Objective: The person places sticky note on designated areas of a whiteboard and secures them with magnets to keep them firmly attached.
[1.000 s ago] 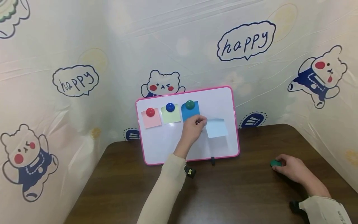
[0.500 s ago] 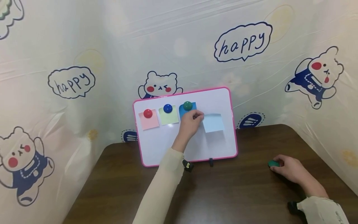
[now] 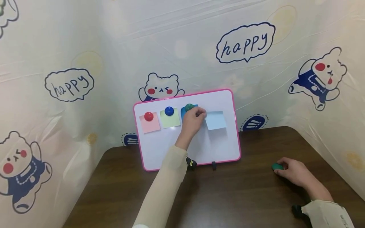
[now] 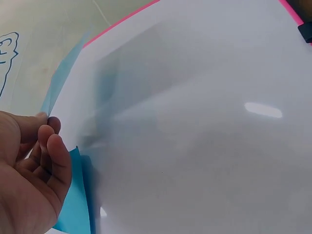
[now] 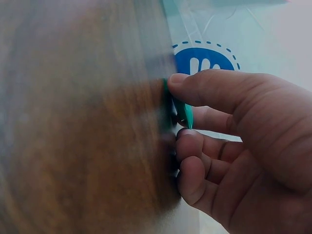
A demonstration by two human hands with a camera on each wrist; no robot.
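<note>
My left hand pinches the left edge of a light blue sticky note in front of the right part of a pink-framed whiteboard. In the left wrist view that light blue note stands off the board's surface. Behind the hand, a darker blue note is partly hidden under a green round magnet. My right hand holds another green magnet between thumb and fingers, low at the tabletop on the right. The right wrist view shows this green magnet mostly covered by the fingers.
A pink note under a red magnet and a pale green note under a blue magnet hang on the board's left. A brown wooden table lies in front. Behind stands a printed cloth backdrop.
My left hand has raised the light blue note higher along the board, level with the row of notes. The right hand keeps its grip on the green magnet; the head view has shifted slightly.
</note>
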